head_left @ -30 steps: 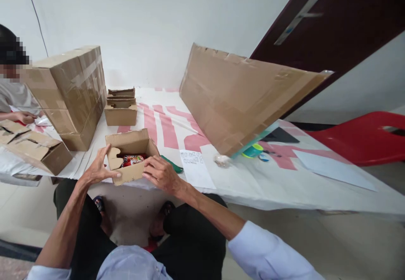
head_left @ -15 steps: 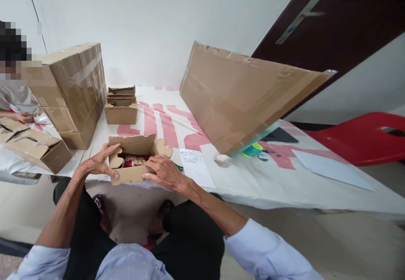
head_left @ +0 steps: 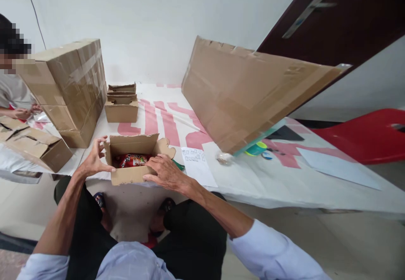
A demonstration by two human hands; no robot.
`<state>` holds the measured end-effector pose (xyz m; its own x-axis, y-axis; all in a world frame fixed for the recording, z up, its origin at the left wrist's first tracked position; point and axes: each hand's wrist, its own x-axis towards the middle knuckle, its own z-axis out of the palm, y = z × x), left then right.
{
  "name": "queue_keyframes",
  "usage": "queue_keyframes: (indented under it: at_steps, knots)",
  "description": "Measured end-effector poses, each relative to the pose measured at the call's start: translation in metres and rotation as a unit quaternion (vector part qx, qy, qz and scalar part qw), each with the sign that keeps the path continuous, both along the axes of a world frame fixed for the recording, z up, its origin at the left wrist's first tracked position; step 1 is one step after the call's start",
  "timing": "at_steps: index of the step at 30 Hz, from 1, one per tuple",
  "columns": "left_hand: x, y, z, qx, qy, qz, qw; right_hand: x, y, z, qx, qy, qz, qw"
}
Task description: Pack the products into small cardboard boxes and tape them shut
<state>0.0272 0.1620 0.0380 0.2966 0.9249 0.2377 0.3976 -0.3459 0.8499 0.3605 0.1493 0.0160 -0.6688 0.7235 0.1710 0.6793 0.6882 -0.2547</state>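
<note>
A small open cardboard box (head_left: 129, 176) sits at the table's near edge with its flaps raised. A shiny red printed packet (head_left: 131, 160) lies inside it, partly covered by the front wall and my right fingers. My left hand (head_left: 95, 160) spans the box's left end, thumb at the front corner and fingers at the raised left side. With my right hand (head_left: 167, 171) I grip the front wall near its right end, fingers over the edge and thumb outside. Something green (head_left: 179, 165) shows just behind that hand, mostly hidden.
Stacked taped cartons (head_left: 76, 82) and a flatter carton (head_left: 41, 145) stand left, with a person (head_left: 15, 90) beyond. Two small open boxes (head_left: 121, 110) are behind. A marked paper sheet (head_left: 201, 170), tape roll (head_left: 256, 148) and large leaning cardboard panel (head_left: 249, 94) lie right, near a red chair (head_left: 363, 134).
My left hand has shifted left off the inner side flap, which now stands more upright. More of the red packet shows. My right hand keeps its grip on the front wall.
</note>
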Motion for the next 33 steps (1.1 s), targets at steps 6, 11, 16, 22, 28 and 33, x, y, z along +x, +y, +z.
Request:
queue_keyframes:
  at_steps: [6,11,16,22,28,33]
  knots:
    - [0.004,-0.016,-0.011,0.002,-0.061,0.035,0.998,-0.012,0.01,0.024,-0.063,-0.025,-0.01,0.998]
    - [0.007,-0.019,-0.011,-0.019,-0.074,0.036,0.996,-0.034,0.049,0.044,-0.1,-0.083,-0.004,0.992]
    - [0.006,-0.02,-0.02,-0.035,-0.095,0.015,0.995,-0.056,0.076,0.039,-0.09,-0.214,-0.031,0.972]
    - [0.003,-0.018,-0.024,-0.043,-0.079,-0.009,0.996,-0.066,0.076,0.027,-0.069,-0.213,-0.027,0.974]
    - [0.003,-0.016,-0.024,-0.059,-0.071,-0.024,0.995,-0.052,0.069,0.035,-0.067,-0.186,-0.025,0.98]
    - [0.003,-0.011,-0.022,-0.052,-0.052,-0.035,0.997,-0.029,0.067,0.065,-0.06,-0.073,-0.036,0.995]
